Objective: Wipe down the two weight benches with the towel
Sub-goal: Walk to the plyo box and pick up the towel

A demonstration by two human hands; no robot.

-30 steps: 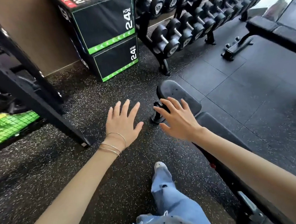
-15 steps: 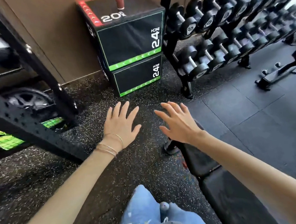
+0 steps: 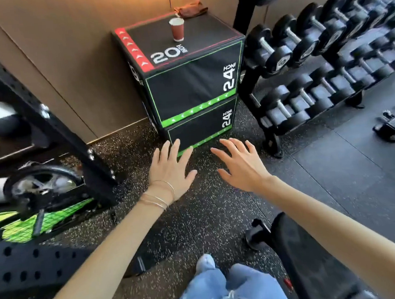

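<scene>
Since neither hand holds anything, left hand (image 3: 172, 168) and right hand (image 3: 241, 166) reach forward, fingers spread, towards the box (image 3: 185, 77). On the box's far corner, behind the cup (image 3: 177, 29), lies what is probably the towel (image 3: 191, 8). One bench (image 3: 307, 254) is cut off below the right forearm; the second is out of view.

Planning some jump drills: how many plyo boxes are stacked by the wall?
2. The upper box, marked 20 and 24 inch, carries a cup and a towel. The lower box sits under it on the floor, beside the dumbbell rack.
</scene>
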